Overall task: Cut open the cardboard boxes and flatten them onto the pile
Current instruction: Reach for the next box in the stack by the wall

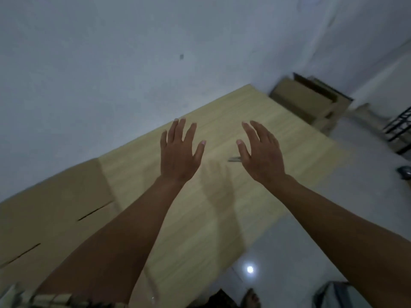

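Both my hands hover above a light wooden table (262,121), palms down and fingers spread, holding nothing. My left hand (179,152) is over the table's middle. My right hand (262,154) is a little to its right. A small metal cutter (234,159) lies on the table just left of my right hand, partly hidden by it. Flattened brown cardboard (51,210) with slits covers the table's left end. Several upright cardboard boxes (311,101) stand on the floor beyond the table's far right corner.
A white wall runs behind the table. The pale tiled floor (355,196) lies to the right, with a black metal rack (400,127) at the far right edge. A foot (251,298) shows at the bottom, and a dark object (333,294) sits near it.
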`<state>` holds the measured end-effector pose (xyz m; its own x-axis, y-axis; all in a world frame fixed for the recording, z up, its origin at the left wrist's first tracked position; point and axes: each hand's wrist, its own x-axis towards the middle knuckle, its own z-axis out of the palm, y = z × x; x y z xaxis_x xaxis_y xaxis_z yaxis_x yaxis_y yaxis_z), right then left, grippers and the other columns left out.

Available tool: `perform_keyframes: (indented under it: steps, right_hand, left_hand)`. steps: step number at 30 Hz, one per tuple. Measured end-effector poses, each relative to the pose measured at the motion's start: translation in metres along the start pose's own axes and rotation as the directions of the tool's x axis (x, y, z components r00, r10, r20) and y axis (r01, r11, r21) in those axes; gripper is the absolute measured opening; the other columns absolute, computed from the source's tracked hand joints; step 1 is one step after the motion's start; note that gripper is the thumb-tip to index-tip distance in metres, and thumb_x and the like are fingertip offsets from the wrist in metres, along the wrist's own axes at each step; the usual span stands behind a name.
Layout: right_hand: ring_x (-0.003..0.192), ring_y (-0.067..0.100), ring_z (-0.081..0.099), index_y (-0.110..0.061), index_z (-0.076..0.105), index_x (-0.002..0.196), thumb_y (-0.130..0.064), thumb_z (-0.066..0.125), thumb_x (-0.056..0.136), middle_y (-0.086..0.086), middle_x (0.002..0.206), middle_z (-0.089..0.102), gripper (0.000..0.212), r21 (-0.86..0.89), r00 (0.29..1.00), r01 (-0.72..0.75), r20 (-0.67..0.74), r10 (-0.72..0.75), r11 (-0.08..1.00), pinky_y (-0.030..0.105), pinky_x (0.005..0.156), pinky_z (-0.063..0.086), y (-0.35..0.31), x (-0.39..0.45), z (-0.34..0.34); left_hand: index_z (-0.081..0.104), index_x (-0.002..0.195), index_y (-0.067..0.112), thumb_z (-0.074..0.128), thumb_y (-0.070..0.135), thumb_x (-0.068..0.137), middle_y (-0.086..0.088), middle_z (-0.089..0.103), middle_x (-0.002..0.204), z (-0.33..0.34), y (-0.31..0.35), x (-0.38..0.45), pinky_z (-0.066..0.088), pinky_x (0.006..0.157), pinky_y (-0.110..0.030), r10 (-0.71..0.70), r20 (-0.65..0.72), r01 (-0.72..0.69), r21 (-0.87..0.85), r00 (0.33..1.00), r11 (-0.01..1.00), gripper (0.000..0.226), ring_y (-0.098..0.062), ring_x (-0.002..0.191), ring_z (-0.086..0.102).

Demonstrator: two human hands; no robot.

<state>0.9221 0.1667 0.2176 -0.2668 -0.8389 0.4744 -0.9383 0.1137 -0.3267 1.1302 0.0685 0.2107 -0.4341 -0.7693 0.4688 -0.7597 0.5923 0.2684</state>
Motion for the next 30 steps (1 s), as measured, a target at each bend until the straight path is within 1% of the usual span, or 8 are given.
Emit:
perform_keyframes:
  steps: [3,9,12,17,21,24,27,30]
  right_hand:
    - [0.140,0.032,0.043,-0.014,0.048,0.147,-0.034,0.051,0.101,0.015,0.150,0.048,0.050,-0.013,0.997,-0.069,-0.028,0.069,0.998,0.051,0.111,0.039,0.069,0.001,-0.047]
    - [0.143,0.032,0.039,-0.015,0.044,0.150,-0.038,0.046,0.101,0.014,0.152,0.046,0.054,-0.014,0.979,-0.202,-0.031,0.201,0.979,0.054,0.112,0.038,0.199,0.009,-0.111]
    - [0.141,0.031,0.041,-0.015,0.043,0.150,-0.035,0.049,0.102,0.012,0.152,0.045,0.052,-0.006,0.968,-0.250,-0.028,0.250,0.968,0.052,0.111,0.039,0.253,0.018,-0.126]
    - [0.142,0.031,0.040,-0.011,0.045,0.149,-0.027,0.054,0.102,0.014,0.151,0.045,0.050,0.011,0.941,-0.337,-0.013,0.337,0.941,0.048,0.113,0.034,0.337,0.043,-0.135]
    - [0.136,0.031,0.045,-0.014,0.044,0.148,-0.029,0.052,0.102,0.011,0.150,0.046,0.049,0.085,0.914,-0.404,0.008,0.405,0.911,0.051,0.108,0.042,0.411,0.070,-0.139]
    - [0.135,0.030,0.046,-0.012,0.044,0.150,-0.026,0.052,0.103,0.011,0.149,0.046,0.050,0.096,0.892,-0.451,0.017,0.451,0.887,0.048,0.109,0.042,0.468,0.088,-0.144]
    - [0.136,0.030,0.045,-0.008,0.045,0.148,-0.025,0.052,0.104,0.014,0.147,0.048,0.047,0.124,0.881,-0.472,0.030,0.472,0.873,0.044,0.112,0.040,0.525,0.100,-0.146]
    - [0.136,0.024,0.044,-0.018,0.043,0.150,-0.034,0.049,0.105,0.008,0.150,0.046,0.048,0.198,0.847,-0.531,0.104,0.521,0.824,0.039,0.112,0.038,0.591,0.122,-0.149]
  left_hand:
    - [0.054,0.143,0.013,0.045,0.048,0.100,-0.016,0.045,0.153,0.024,0.071,0.030,0.030,0.116,-0.058,0.084,-0.009,-0.084,-0.026,0.996,0.996,0.056,-0.034,0.146,0.035]
    - [0.057,0.141,0.012,0.046,0.047,0.099,-0.017,0.050,0.147,0.072,0.197,0.080,0.036,0.111,-0.060,0.154,-0.026,-0.155,-0.076,0.988,0.985,0.055,-0.036,0.141,0.043]
    - [0.057,0.140,0.011,0.044,0.049,0.099,-0.018,0.052,0.146,0.102,0.242,0.104,0.038,0.109,-0.060,0.173,-0.008,-0.173,-0.104,0.985,0.979,0.058,-0.037,0.140,0.044]
    - [0.057,0.139,0.009,0.041,0.050,0.099,-0.021,0.052,0.146,0.162,0.308,0.150,0.038,0.110,-0.060,0.164,0.061,-0.153,-0.157,0.985,0.976,0.060,-0.039,0.140,0.044]
    - [0.054,0.142,0.009,0.041,0.051,0.099,-0.020,0.051,0.147,0.214,0.357,0.198,0.039,0.109,-0.059,0.208,0.101,-0.183,-0.215,0.973,0.959,0.062,-0.038,0.140,0.043]
    - [0.048,0.148,0.011,0.039,0.055,0.099,-0.017,0.045,0.153,0.251,0.400,0.230,0.035,0.114,-0.056,0.189,0.168,-0.146,-0.241,0.967,0.960,0.065,-0.035,0.145,0.037]
    - [0.046,0.150,0.013,0.036,0.057,0.098,-0.015,0.041,0.156,0.292,0.438,0.253,0.032,0.116,-0.056,0.175,0.215,-0.117,-0.257,0.961,0.959,0.069,-0.033,0.148,0.033]
    - [0.045,0.150,0.012,0.039,0.056,0.097,-0.016,0.040,0.157,0.335,0.477,0.280,0.029,0.118,-0.056,0.098,0.239,-0.031,-0.269,0.966,0.963,0.069,-0.034,0.149,0.030]
